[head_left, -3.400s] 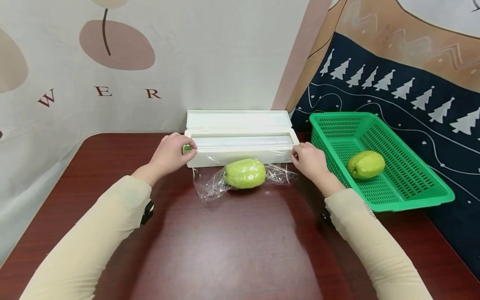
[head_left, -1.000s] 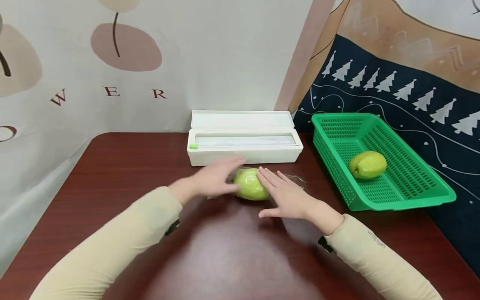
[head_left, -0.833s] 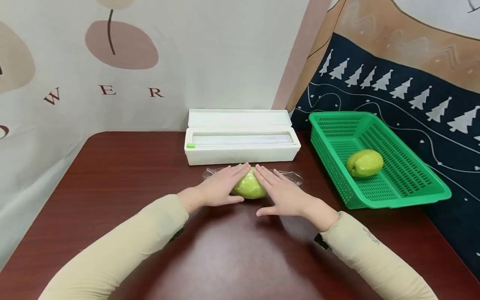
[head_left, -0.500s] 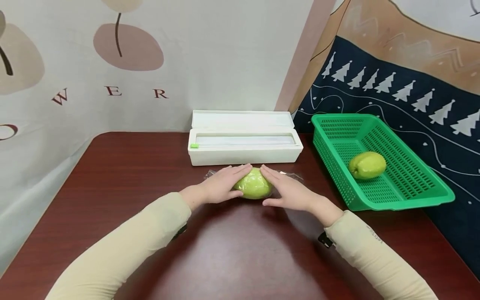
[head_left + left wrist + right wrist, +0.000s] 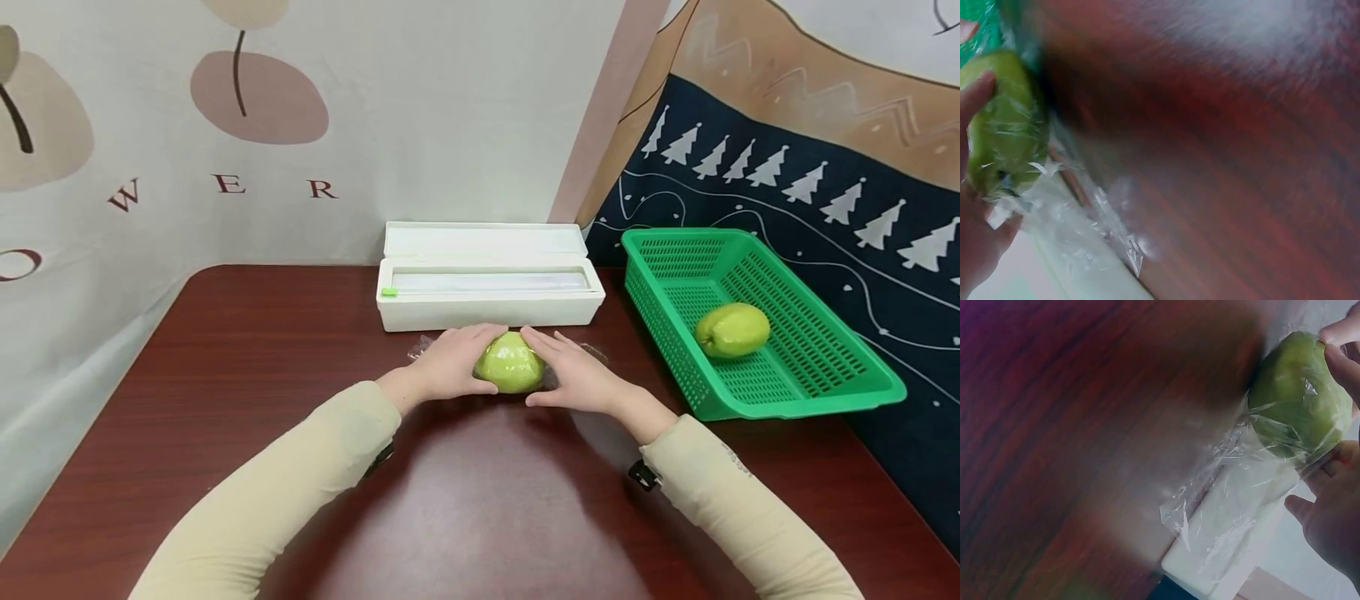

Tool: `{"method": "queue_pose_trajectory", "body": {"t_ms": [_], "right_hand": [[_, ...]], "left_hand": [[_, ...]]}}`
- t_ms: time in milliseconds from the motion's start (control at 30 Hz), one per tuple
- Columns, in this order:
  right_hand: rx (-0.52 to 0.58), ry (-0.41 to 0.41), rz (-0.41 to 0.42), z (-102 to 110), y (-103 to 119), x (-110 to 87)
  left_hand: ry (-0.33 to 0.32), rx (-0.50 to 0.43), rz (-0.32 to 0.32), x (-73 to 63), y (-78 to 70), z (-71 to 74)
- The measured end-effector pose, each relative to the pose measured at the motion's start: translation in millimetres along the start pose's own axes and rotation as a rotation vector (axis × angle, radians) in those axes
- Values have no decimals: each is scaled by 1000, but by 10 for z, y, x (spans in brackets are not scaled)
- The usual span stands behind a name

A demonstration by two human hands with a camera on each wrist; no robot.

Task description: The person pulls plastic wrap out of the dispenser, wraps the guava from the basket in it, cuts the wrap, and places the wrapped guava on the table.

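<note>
An oval green melon [image 5: 512,363] wrapped in clear plastic film lies on the dark table before the white cling film dispenser [image 5: 491,312]. My left hand [image 5: 455,362] holds its left side, fingers over the far side and thumb at the near side. Straight fingers of my right hand [image 5: 577,375] rest on the melon's upper right, while its thumb stands off from the fruit. The right wrist view shows the film [image 5: 1235,487] taut and creased over the melon [image 5: 1300,397], its loose end spreading out. Loose film [image 5: 1079,219] hangs beside the melon [image 5: 1013,119] in the left wrist view.
The dispenser's lid [image 5: 486,240] stands raised against the wall cloth, and a green cutter slider [image 5: 388,292] sits at its left end. To the right, a green plastic basket [image 5: 825,408] holds another melon [image 5: 732,331].
Both hands have left the dispenser's front corners and come together on the wrapped melon. Over the last half second the left thumb has slid right, and the film ends show less beside the hands.
</note>
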State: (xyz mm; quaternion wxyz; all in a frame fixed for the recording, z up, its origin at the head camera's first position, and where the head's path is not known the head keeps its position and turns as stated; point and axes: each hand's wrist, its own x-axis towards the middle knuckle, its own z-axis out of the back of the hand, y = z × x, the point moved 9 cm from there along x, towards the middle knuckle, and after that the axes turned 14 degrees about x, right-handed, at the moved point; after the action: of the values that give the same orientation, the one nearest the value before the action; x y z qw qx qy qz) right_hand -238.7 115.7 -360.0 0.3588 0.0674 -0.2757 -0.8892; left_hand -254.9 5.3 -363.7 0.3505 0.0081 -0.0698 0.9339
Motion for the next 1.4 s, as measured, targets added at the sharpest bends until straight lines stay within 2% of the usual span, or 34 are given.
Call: {"method": "queue_pose_trajectory", "body": {"t_ms": [133,200,267,367,433,500,533,600,667,833,1000,1100,1200,1267,1300,1367,1400], "right_hand": [[7,-50,-45,73,-71,-63],[25,-118,-111,169,-147,-130],[88,-198,-216,275,-250,-224],[256,-281,-424,344,-442,-384],[405,-309,-555,309,-533,-467],[554,-322,-647,217,-582,-502],[628,-329,-662,168,-581,-492],[732,-340,-661,83,-556,-445],[764,-354,-629,38,-511,-381],[674,-384,-536,78,-359,-252],[670,-384,-405,169,-155,-139],[591,-359,-317,250,-11,-72],[400,-416,-264,431,60,-81],[306,-500,-281,568,-1,-142],[297,-544,-319,620,-68,-187],[385,-596,-421,642,-269,-277],[483,-594,-481,600,-379,-313]], "left_hand": [[-26,10,39,0,59,-27],[-36,-8,65,-17,114,-26],[-42,-34,95,-37,181,-18],[-51,-65,124,-57,250,14],[-58,-78,131,-64,272,42],[-61,-90,130,-69,277,62],[-61,-95,129,-71,274,71],[-61,-105,124,-77,266,78],[-59,-113,116,-81,252,80],[-71,-127,82,-88,216,74],[-73,-144,64,-72,190,44],[-60,-155,56,-44,166,23],[-43,-159,47,-13,134,8],[-32,-162,43,2,119,0],[-26,-163,43,7,115,-3],[-16,-159,45,7,115,-6],[-12,-160,49,5,121,-6]]}}
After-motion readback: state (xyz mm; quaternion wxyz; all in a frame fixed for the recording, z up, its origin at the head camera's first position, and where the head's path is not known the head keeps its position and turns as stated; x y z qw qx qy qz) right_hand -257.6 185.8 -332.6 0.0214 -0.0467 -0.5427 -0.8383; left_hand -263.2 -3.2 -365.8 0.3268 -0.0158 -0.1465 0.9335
